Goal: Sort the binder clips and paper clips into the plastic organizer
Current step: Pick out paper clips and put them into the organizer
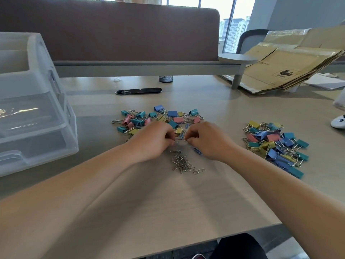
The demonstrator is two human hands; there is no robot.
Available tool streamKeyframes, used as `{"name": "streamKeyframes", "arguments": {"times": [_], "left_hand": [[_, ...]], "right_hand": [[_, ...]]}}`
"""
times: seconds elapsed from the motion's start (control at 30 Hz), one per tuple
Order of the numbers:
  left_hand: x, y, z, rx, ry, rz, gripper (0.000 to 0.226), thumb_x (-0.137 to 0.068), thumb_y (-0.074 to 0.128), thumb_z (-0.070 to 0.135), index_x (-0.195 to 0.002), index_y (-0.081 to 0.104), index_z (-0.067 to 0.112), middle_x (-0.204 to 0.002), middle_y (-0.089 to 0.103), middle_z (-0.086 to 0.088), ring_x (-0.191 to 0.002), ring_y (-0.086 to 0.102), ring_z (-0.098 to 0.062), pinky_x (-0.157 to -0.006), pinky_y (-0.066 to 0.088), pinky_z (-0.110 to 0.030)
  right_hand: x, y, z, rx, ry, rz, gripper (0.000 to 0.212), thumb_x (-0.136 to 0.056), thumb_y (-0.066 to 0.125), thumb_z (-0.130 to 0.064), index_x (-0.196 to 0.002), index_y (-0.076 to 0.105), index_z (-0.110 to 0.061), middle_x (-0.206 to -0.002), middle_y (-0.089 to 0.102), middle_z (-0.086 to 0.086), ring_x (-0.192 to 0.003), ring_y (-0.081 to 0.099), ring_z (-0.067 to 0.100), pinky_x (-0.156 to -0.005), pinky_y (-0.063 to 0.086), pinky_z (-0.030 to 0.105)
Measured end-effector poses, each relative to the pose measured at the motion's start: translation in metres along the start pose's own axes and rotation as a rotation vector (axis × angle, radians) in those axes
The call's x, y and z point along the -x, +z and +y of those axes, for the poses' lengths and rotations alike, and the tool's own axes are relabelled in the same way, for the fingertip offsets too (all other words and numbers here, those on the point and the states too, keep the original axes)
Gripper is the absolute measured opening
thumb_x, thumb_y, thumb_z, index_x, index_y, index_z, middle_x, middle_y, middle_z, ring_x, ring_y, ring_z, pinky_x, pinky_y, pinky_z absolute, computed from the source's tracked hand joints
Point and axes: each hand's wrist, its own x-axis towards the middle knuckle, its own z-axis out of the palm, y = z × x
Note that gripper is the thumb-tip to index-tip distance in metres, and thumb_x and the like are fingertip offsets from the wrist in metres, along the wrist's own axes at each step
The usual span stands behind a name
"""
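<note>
- Left hand (pixel 155 139): knuckles up, fingers curled tight, tips pinched narrow on a silver clip (pixel 177 141) just over the table (pixel 168 202).
- Right hand (pixel 209 141): same pose, fingers curled, tips pinching the other end of that wire. Can't tell if it is one clip or two linked.
- Both hands' fingertips nearly meet at the near edge of the mixed pile (pixel 158 118), which is binder clips with a few paper clips among them, mid-table.
- Paper clip pile (pixel 183 164): silver, loose on the table, just nearer the person than the hands, between the wrists.
- Blue clip (pixel 197 151): lies alone, just beside the right hand.
- Binder pile (pixel 276 144): binder clips only, well right of the right hand.
- Organizer (pixel 37 113): clear plastic, far left on the table, apart from both hands. Contents unclear through glare.
- Cardboard (pixel 289 62): flattened, back right.
</note>
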Motion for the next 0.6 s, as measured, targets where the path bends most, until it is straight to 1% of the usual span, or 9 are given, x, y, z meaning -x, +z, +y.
{"name": "streamKeyframes", "arguments": {"times": [0.07,0.13,0.2,0.3,0.4,0.43,0.5,0.53,0.6], "left_hand": [[0.001,-0.003,0.0,0.039,-0.02,0.003,0.009,-0.09,0.066,0.025,-0.084,0.068,0.019,-0.082,0.066,0.004,-0.08,0.063,-0.015,-0.079,0.04,-0.026],[0.002,-0.003,0.001,0.066,-0.032,0.002,0.008,-0.09,0.067,0.025,-0.082,0.069,0.021,-0.078,0.067,0.005,-0.075,0.062,-0.012,-0.069,0.038,-0.024],[0.002,-0.002,0.003,0.094,-0.036,0.007,0.007,-0.089,0.068,0.023,-0.082,0.07,0.021,-0.071,0.064,0.008,-0.066,0.059,-0.008,-0.072,0.033,-0.023],[0.003,0.001,0.006,0.119,-0.028,0.013,0.006,-0.088,0.068,0.02,-0.083,0.072,0.021,-0.061,0.06,0.013,-0.058,0.056,-0.001,-0.072,0.035,-0.021],[0.003,0.002,0.009,0.105,-0.015,0.005,0.007,-0.089,0.067,0.018,-0.09,0.074,0.021,-0.064,0.06,0.017,-0.061,0.056,0.002,-0.059,0.039,-0.018],[0.003,0.002,0.01,0.097,-0.008,-0.002,0.008,-0.089,0.067,0.018,-0.092,0.074,0.02,-0.067,0.06,0.017,-0.064,0.057,0.001,-0.06,0.041,-0.018],[0.003,0.003,0.01,0.087,-0.003,-0.008,0.008,-0.088,0.068,0.019,-0.095,0.073,0.02,-0.075,0.063,0.015,-0.071,0.06,-0.002,-0.07,0.047,-0.023],[0.003,0.003,0.01,0.086,-0.005,-0.007,0.008,-0.088,0.069,0.019,-0.095,0.072,0.021,-0.078,0.064,0.014,-0.075,0.061,-0.005,-0.075,0.047,-0.026],[0.004,0.003,0.01,0.083,-0.01,-0.013,0.009,-0.087,0.068,0.017,-0.095,0.071,0.021,-0.082,0.066,0.011,-0.08,0.062,-0.008,-0.079,0.041,-0.026]], "right_hand": [[0.002,0.001,-0.001,-0.013,0.001,-0.018,0.013,-0.092,0.059,-0.016,-0.093,0.071,-0.02,-0.091,0.068,-0.003,-0.084,0.06,0.016,-0.072,0.047,0.028],[0.004,0.001,-0.002,-0.023,0.003,-0.032,0.012,-0.093,0.059,-0.016,-0.092,0.07,-0.022,-0.086,0.066,-0.004,-0.079,0.06,0.015,-0.067,0.045,0.026],[0.006,0.001,-0.003,-0.048,0.008,-0.035,0.012,-0.093,0.06,-0.018,-0.09,0.068,-0.025,-0.08,0.064,-0.007,-0.074,0.059,0.013,-0.065,0.044,0.025],[0.007,-0.001,-0.006,-0.136,0.021,-0.036,0.012,-0.092,0.062,-0.02,-0.083,0.068,-0.025,-0.069,0.061,-0.011,-0.063,0.055,0.008,-0.062,0.041,0.024],[0.008,-0.003,-0.01,-0.164,0.031,-0.046,0.016,-0.091,0.065,-0.025,-0.076,0.071,-0.025,-0.061,0.061,-0.01,-0.056,0.053,0.01,-0.061,0.045,0.028],[0.009,-0.004,-0.011,-0.165,0.032,-0.054,0.018,-0.091,0.066,-0.026,-0.074,0.072,-0.024,-0.058,0.06,-0.009,-0.055,0.051,0.011,-0.059,0.044,0.028],[0.01,-0.004,-0.012,-0.144,0.03,-0.075,0.017,-0.089,0.067,-0.024,-0.073,0.072,-0.023,-0.059,0.061,-0.008,-0.057,0.053,0.014,-0.058,0.042,0.027],[0.01,-0.004,-0.013,-0.125,0.027,-0.08,0.016,-0.088,0.067,-0.022,-0.073,0.071,-0.024,-0.063,0.063,-0.006,-0.061,0.055,0.015,-0.058,0.042,0.026],[0.011,-0.003,-0.013,-0.098,0.022,-0.078,0.015,-0.087,0.067,-0.019,-0.074,0.069,-0.024,-0.071,0.066,-0.003,-0.068,0.058,0.017,-0.058,0.043,0.027]]}}
